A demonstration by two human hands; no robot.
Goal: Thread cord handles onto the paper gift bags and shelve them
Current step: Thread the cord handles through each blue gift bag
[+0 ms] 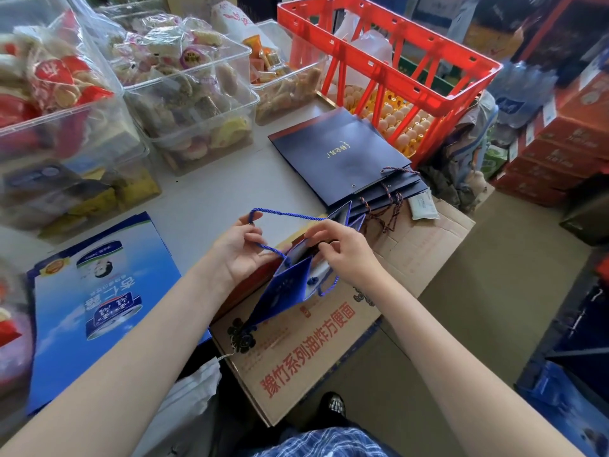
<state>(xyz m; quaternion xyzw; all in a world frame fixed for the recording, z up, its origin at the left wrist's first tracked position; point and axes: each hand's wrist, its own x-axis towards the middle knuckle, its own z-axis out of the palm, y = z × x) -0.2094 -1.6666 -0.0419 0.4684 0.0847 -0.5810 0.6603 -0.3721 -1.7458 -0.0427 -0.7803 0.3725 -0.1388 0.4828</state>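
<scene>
- Head view: the blue gift bag is held up in mid-air over the cardboard box, which juts past the near edge of the desk.
- Left hand sits at the bag's left side, fingers curled, pinching the blue cord; the cord arcs across the top of the bag toward the right hand.
- Right hand's fingers are curled at the bag's mouth, pinching what looks like the cord's other end; the exact hole is hidden behind them.
- Risk: the free end looks short, so if the pinch loosens it could slip back out of the hole before a knot holds it.
- Risk: a hard pull on that taut arc could tear the paper at the hole or crease the bag's wall.
- Risk: a second cord loop hangs below the right hand and could tangle with the one in play.
- Beyond the bag, the stack of dark bags lies at the desk's edge, cords dangling; a stray elbow could slide it off.
</scene>
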